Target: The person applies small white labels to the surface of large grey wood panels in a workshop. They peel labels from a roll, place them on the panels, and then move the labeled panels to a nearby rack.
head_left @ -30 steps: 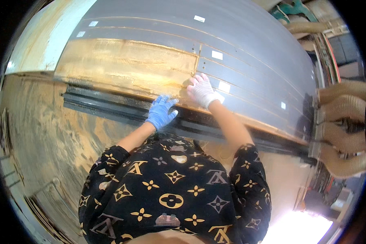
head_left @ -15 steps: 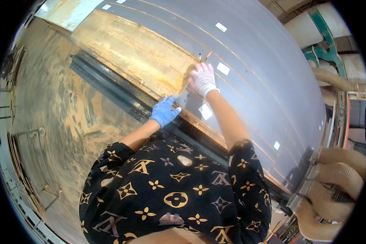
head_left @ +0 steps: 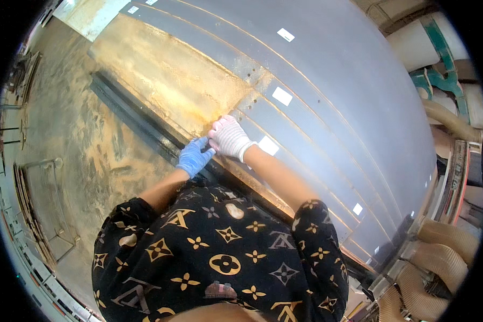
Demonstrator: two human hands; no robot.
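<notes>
My left hand (head_left: 195, 156), in a blue glove, rests at the near edge of a large flat surface, its thumb apart from its fingers. Right beside it is my right hand (head_left: 232, 138), in a white and pink striped glove with curled fingers. It sits at the near end corner of a cut grey panel (head_left: 257, 115); whatever its fingers hold, if anything, is hidden. To the left of both hands lies a bare stretch of bed coated in yellow-brown sawdust (head_left: 161, 67). Small dark holes show near the panel ends.
Grey panels with sawdust-lined cuts and white labels (head_left: 282, 96) spread far and right. A dark rail (head_left: 134, 115) runs along the near edge. Ribbed hoses (head_left: 437, 252) stand at the right, a green pipe frame (head_left: 440, 59) behind. The floor (head_left: 91, 145) at left is dusty.
My right hand has moved from the panel's far side toward me and left, up to my left hand. Small holes by the panel ends have come into sight. The whole view has shifted slightly.
</notes>
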